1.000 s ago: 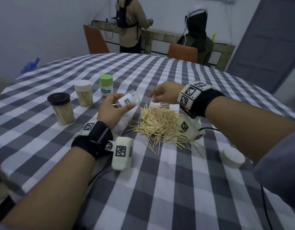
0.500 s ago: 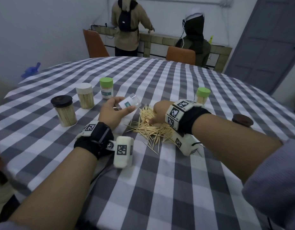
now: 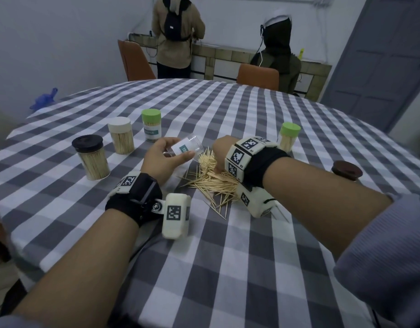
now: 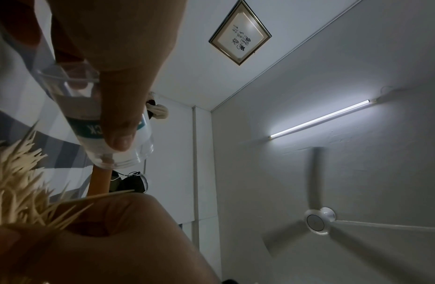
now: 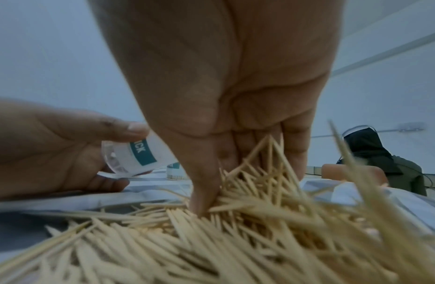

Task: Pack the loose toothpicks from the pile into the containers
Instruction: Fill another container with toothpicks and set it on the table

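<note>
Overhead, head view: left hand (image 3: pixel 160 159) is gripping a clear container (image 3: pixel 185 149), uncapped and tilted, its mouth pointing toward the toothpick pile (image 3: pixel 212 177) lying on the checked worktop (image 3: pixel 227 256). Right hand (image 3: pixel 224 153) is pressing down into the far side of that pile, fingers hidden by the hand and wristband. Standing at left: dark-lidded jar (image 3: pixel 90 157), white-lidded jar (image 3: pixel 121 135), green-lidded jar (image 3: pixel 151 125), each showing toothpicks inside. Standing beyond the right wrist: second green-lidded jar (image 3: pixel 288 136). Lying at far right: loose dark lid (image 3: pixel 346 170). Two people are standing or sitting at the back of the room, facing away.

Left wrist view: thumb (image 4: pixel 119 107) is curling over the clear container (image 4: pixel 114 142) across its teal label, the container appearing empty. Right hand (image 4: pixel 109 240) is sitting just below, toothpicks (image 4: pixel 19 184) bristling up beside it. Ceiling fan (image 4: pixel 318 221) and tube light (image 4: pixel 320 119) are showing above.

Right wrist view: fingers (image 5: pixel 204 184) of the right hand (image 5: pixel 223 76) are digging into the toothpick pile (image 5: pixel 235 230), closing around a bunch of sticks that are standing up between thumb and fingertips. Left hand (image 5: pixel 53 149) is holding the clear container (image 5: pixel 136 155) just beside, off the worktop, near the pile but apart from it.
</note>
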